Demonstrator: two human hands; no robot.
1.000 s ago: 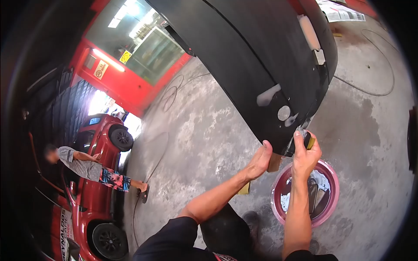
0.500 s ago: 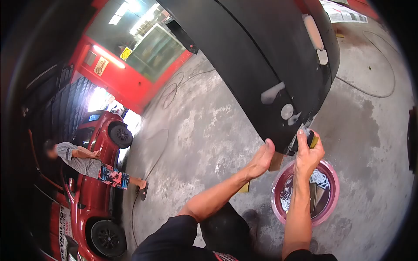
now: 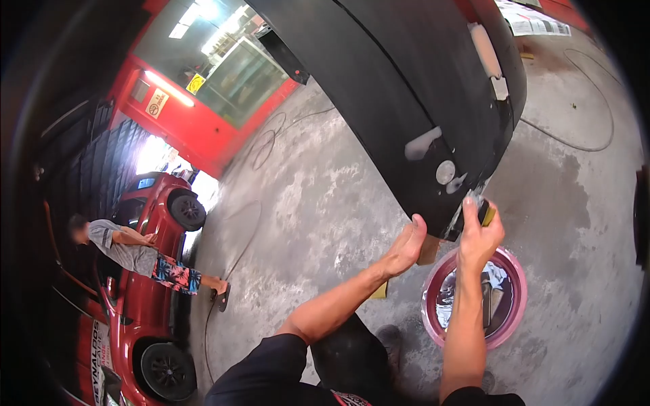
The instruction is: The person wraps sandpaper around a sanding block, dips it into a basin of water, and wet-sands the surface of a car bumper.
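Note:
My right hand (image 3: pixel 481 233) grips a dark sanding block with a yellow side (image 3: pixel 487 214), thumb on top. The block is against the lower corner of a large black car panel (image 3: pixel 379 101). Wet, pale residue shows around that corner. Beside the panel's bottom edge is my left hand (image 3: pixel 404 250), its thumb pointing up and its other fingers hidden from view. Higher on the panel are a pale filler patch (image 3: pixel 423 144), a round light spot (image 3: pixel 445 172) and a smaller smear (image 3: pixel 456 183).
Below my right forearm stands a pink basin (image 3: pixel 520 298) of water with a block-like object in it. A brown piece (image 3: pixel 428 252) is beyond my left hand. A person (image 3: pixel 139 247) stands by a red car (image 3: pixel 145 291) at left. Hoses (image 3: pixel 575 145) cross the concrete floor.
My right hand and the block have shifted only slightly at the panel's corner. Reflections on the basin's water look different. My left hand stays in place.

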